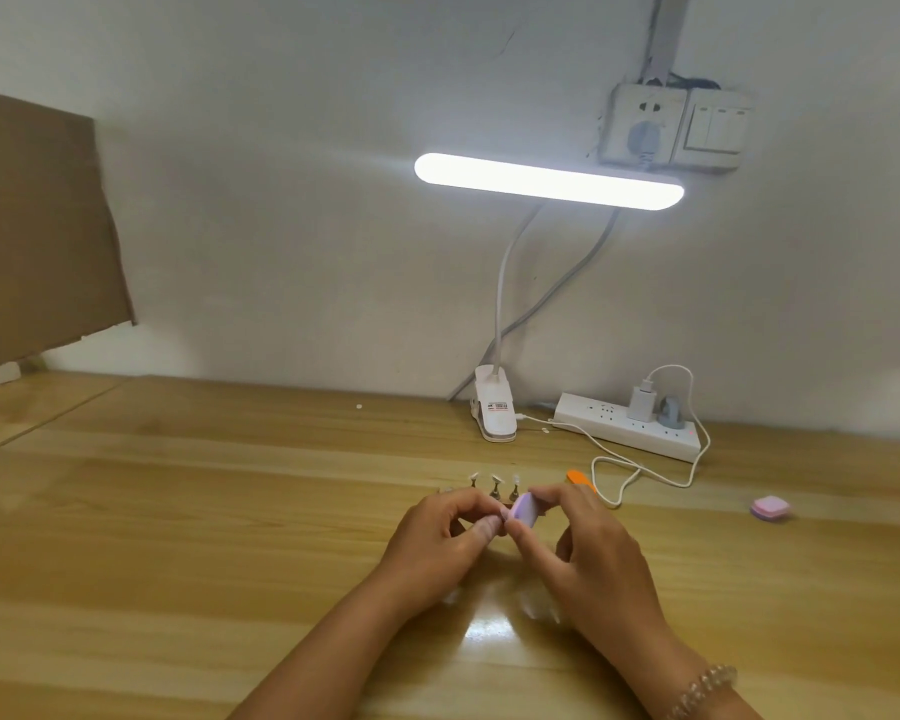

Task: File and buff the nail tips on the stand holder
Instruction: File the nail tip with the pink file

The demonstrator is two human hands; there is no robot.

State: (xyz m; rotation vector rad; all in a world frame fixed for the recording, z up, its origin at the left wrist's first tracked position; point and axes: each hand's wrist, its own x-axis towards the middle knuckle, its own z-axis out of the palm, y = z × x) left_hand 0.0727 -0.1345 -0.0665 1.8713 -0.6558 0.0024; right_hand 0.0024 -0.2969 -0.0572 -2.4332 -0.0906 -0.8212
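The left hand [440,532] pinches something small, probably one nail tip, steadying it so the lilac buffer block [523,511], gripped in the right hand [588,543], can rub its edge. Three nail tips on pegs [494,485] stand on the table [230,537] at twelve o'clock of both hands.

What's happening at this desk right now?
A person is working on nail tips at a wooden table under a clip lamp. The right hand holds a lilac buffer block and the left hand pinches a small piece against it, mostly hidden by fingers, probably a nail tip. Three tips on stands wait just behind. An orange tool and a pink block lie unused.
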